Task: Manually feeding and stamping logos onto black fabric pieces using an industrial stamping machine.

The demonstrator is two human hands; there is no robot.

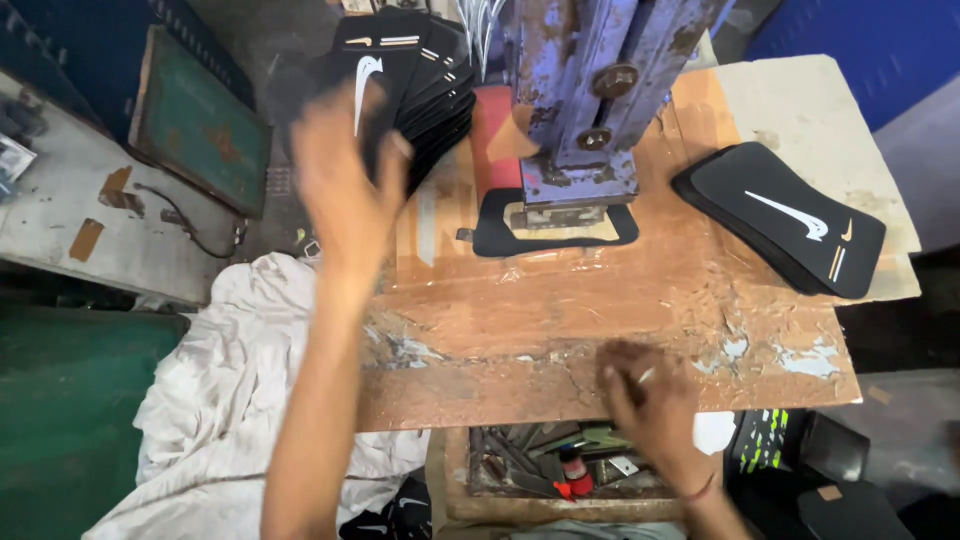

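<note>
Your worn brown table [560,320], its coating peeling near the front edge, carries a rusty blue press [585,100]. Under the press lies a black piece [490,232]. Left of the press, your left hand [345,185] has its fingers closed on the top piece of a black stack [440,80]. Right of the press rests a second black stack [785,215] on a pale board [820,100]. Your right hand [650,405] sits at the table's front edge before the press; whether its fingers hold anything, you cannot tell. White cloth [230,390] hangs left of the table.
</note>
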